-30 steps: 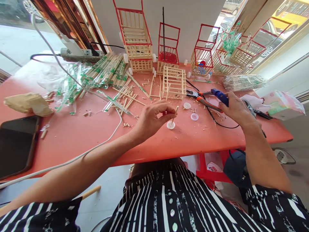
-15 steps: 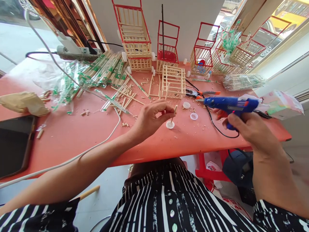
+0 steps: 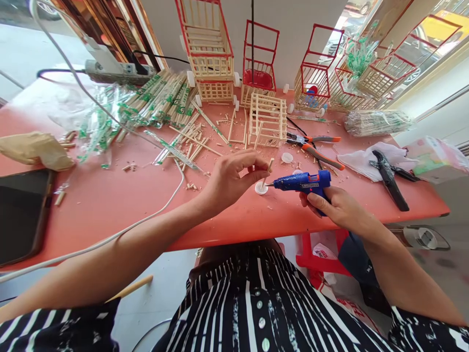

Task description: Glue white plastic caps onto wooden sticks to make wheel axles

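My left hand (image 3: 240, 176) pinches a short wooden stick (image 3: 270, 166) near its top, between thumb and fingers. The stick stands slightly tilted, its lower end in a white bottle cap (image 3: 261, 188) lying on the table. Wrapped in my right hand (image 3: 339, 205) is a blue hot glue gun (image 3: 302, 182), its nozzle pointing left at the stick's foot, just over the cap's edge. A second white cap (image 3: 287, 158) lies behind the gun. Another cap is mostly hidden by the gun's body. Close behind my left hand is a small stick-built basket (image 3: 268, 120) on its side.
Orange-handled pliers (image 3: 318, 149) and black-handled cutters (image 3: 389, 181) lie to the right. Miniature wooden carts with red trim, such as one cart (image 3: 212, 63), line the back. Wrapped chopsticks (image 3: 157, 102), a power strip (image 3: 117, 73) and a phone (image 3: 24, 215) are at left. A white cable (image 3: 154, 215) crosses the table.
My right hand has brought the glue gun left and down, so its nozzle is now beside the stick and cap. The left hand still holds the stick in the cap.
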A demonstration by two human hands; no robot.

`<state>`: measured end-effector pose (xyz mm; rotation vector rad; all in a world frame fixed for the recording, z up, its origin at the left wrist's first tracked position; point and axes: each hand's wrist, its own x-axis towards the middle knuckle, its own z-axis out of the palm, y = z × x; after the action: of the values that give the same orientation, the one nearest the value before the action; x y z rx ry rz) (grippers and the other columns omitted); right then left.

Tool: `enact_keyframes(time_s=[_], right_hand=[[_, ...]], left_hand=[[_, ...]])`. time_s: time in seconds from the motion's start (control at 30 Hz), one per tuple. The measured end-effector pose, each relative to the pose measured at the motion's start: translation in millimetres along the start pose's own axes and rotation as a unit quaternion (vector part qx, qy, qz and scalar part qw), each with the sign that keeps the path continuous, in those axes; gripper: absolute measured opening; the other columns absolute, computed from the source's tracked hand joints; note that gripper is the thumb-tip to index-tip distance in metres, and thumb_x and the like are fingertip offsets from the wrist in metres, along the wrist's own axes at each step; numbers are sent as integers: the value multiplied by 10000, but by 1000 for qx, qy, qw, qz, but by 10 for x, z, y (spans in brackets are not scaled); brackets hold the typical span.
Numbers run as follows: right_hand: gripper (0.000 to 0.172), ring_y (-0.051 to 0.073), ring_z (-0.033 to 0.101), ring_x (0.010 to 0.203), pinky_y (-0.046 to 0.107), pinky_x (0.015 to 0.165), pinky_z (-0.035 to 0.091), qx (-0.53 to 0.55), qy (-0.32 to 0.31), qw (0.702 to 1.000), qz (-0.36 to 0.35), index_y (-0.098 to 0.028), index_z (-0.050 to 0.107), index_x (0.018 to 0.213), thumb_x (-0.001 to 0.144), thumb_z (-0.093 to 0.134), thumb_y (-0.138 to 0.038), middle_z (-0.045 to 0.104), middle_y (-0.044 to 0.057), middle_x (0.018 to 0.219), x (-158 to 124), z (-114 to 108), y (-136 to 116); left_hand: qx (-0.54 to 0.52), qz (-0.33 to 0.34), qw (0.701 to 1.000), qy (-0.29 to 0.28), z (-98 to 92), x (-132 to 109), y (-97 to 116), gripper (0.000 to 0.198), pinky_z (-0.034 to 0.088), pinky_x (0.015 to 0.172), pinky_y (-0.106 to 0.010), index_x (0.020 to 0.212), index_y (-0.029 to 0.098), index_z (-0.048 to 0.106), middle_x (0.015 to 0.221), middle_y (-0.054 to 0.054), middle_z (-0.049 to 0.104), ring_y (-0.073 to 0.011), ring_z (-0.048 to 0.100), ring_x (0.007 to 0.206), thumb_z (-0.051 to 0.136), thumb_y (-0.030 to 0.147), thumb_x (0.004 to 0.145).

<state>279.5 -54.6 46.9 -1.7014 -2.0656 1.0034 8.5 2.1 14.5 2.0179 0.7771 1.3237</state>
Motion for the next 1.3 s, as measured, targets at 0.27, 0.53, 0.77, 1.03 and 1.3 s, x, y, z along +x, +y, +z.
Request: enact_keyframes(time_s=[0.27,0.53,0.77,1.03,1.3], right_hand=[[526,195,620,617,320,634,498,-40,5,999,11,-184,674,834,911,462,-659,694,69,699,53,40,-19],[448,188,601,583,312,577,459,-69,10,997,-27,-224,626,775,943,469,-609,648,34,632,91,41,-18],[424,188,598,572,313,563,436,-81,7,996,-33,-234,584,745,947,472,-590,626,25,601,107,46,-65],[433,203,638,611,312,555,438,-95,8,995,-29,-233,612,753,941,475,-598,682,45,657,79,14,-78],[468,208,615,600,310,558,416,-123,6,992,-16,-211,623,768,931,451,-614,675,60,657,61,13,-114]], left_hand=[[10,1,1000,-2,1,-4,8,105,496,706,-242,796,159,682,784,-17,710,-130,636,735,678,147,901],[23,0,1000,-2,-3,-1,18,108,498,693,-251,800,167,692,780,-20,713,-140,644,744,671,178,906],[20,7,1000,-1,-3,1,27,110,502,700,-240,794,164,687,785,-14,721,-132,651,747,679,158,904],[19,15,1000,2,-1,4,15,107,502,685,-228,794,164,683,781,-7,718,-118,644,730,680,138,897],[26,11,1000,7,-2,8,-3,107,506,687,-239,789,167,684,756,-5,695,-125,636,718,678,161,896]])
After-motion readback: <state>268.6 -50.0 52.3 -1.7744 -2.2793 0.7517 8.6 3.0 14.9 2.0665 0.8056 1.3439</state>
